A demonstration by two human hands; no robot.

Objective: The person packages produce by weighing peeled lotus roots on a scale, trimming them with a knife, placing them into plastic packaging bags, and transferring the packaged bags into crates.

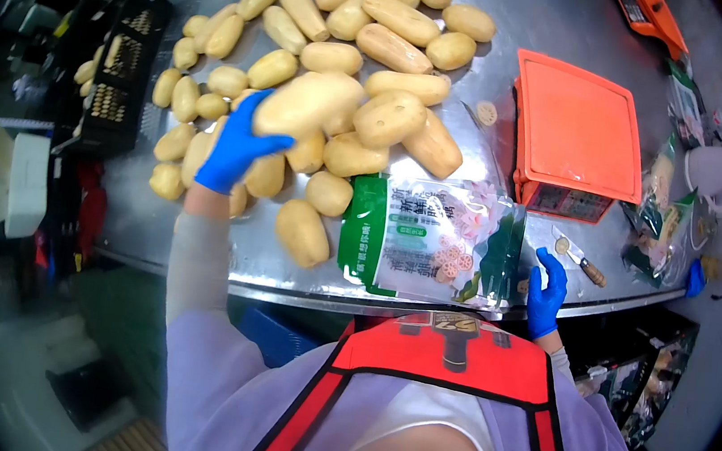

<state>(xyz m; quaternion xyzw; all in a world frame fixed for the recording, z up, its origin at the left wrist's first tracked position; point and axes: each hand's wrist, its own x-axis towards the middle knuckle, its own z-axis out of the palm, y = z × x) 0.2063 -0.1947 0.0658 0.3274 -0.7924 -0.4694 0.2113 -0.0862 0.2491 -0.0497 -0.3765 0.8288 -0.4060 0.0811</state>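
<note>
The single head view looks forward and steeply down from close above the red fabric bib with black-edged straps (390, 355), its wide, round field spanning the shiny grey metal table (544, 23) beyond the near edge.

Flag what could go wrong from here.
1. The knife lies bare close to the right hand; a careless reach might nick it.
2. The lotus root in the left hand is bulky and held at one end, so it could slip.
3. The printed bag lies near the table's front edge and might get brushed off.
</note>
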